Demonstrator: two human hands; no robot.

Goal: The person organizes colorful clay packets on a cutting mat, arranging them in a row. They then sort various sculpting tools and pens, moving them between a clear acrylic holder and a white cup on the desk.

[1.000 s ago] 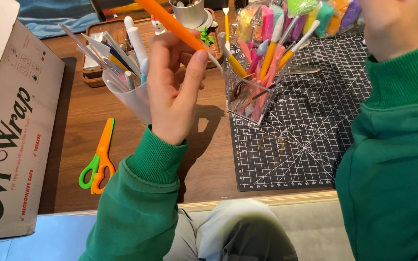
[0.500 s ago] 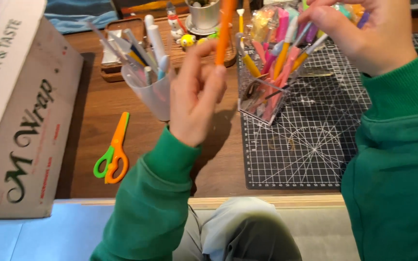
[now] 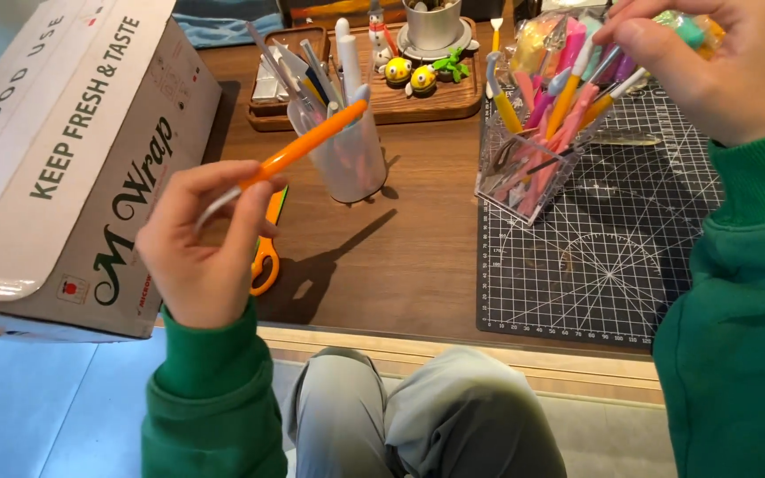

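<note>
My left hand [image 3: 201,248] grips an orange-handled tool [image 3: 298,150] near its metal tip, held above the wooden desk with the handle slanting up to the right toward a clear cup of pens and tools [image 3: 338,146]. At the top right, my right hand [image 3: 719,66] rests on the tops of the coloured tools standing in a clear, tilted holder [image 3: 537,150], with its fingers curled among them; whether it grips one is unclear. Both arms wear green sleeves.
A large cardboard box [image 3: 64,168] lies at the left. Orange scissors [image 3: 267,252] lie on the desk behind my left hand. A black cutting mat [image 3: 604,257] covers the right side. A wooden tray [image 3: 440,97] with small figurines and a metal cup stands at the back.
My left hand has pulled back toward me and to the left, tipping the orange tool from upright to slanting. My right hand stays at the coloured tools in the clear holder.
</note>
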